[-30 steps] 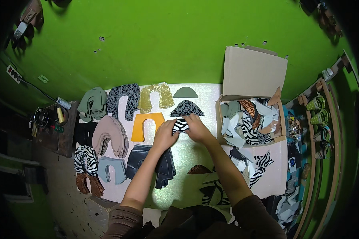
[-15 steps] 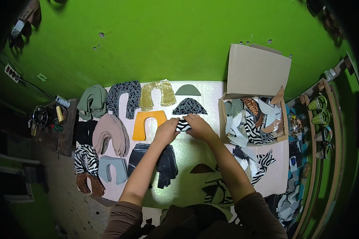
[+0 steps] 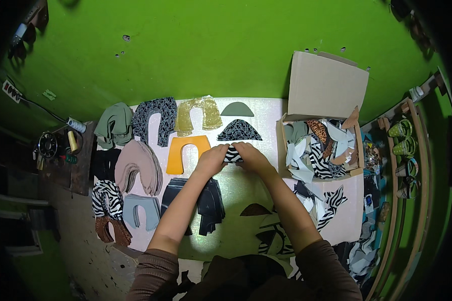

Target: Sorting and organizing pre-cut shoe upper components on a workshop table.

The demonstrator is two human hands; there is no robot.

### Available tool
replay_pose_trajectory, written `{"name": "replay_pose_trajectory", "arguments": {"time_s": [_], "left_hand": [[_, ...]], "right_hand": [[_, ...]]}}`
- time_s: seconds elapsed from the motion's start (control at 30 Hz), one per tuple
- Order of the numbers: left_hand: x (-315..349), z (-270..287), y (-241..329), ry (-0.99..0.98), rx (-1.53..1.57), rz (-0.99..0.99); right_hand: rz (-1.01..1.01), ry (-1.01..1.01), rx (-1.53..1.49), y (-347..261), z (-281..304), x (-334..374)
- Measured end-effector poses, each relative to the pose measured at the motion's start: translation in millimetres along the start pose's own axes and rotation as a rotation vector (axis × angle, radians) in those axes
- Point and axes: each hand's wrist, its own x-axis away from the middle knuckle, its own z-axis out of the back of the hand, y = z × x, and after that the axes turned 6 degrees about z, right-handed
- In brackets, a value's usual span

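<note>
A zebra-print cut piece (image 3: 232, 155) sits between my two hands at the middle of the table. My left hand (image 3: 212, 161) has its fingers closed on the left end, and my right hand (image 3: 254, 158) grips the right end. Fingers cover much of the piece's outline. Just beyond lie a black patterned half-round piece (image 3: 239, 131) and, farther back, a plain green half-round piece (image 3: 237, 109). An orange arch-shaped piece (image 3: 176, 156) rests left of my left hand. Nearer me, a stack of black cut pieces (image 3: 211, 203) is partly hidden by my left forearm.
Arch-shaped stacks in pink (image 3: 133, 158), grey-blue (image 3: 133, 209) and gold (image 3: 187, 115) fill the table's left side. An open cardboard box (image 3: 354, 173) of scraps stands at the right. Loose zebra scraps (image 3: 330, 208) lie before it. A wooden rack (image 3: 418, 215) holds sandals.
Both hands stay on the zebra-print piece, with only slight finger shifts. The whole view has moved a little, so the table appears slightly higher.
</note>
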Motion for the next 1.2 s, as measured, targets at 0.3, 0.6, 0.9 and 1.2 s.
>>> {"name": "replay_pose_trajectory", "arguments": {"time_s": [0.3,0.6,0.9,1.2], "left_hand": [[11,12,7,-0.033,0.052,0.012],[50,-16,15,0.245,-0.180,-0.099],[52,-23,20,0.180,-0.186,-0.030],[99,-32,84,0.231,-0.083,-0.092]], "right_hand": [[-0.052,-0.041,-0.009,-14,3,12],[0.003,0.151,0.423,-44,-33,47],[0.010,0.185,0.390,-53,-25,56],[0.111,0.336,0.160,-73,-14,151]]}}
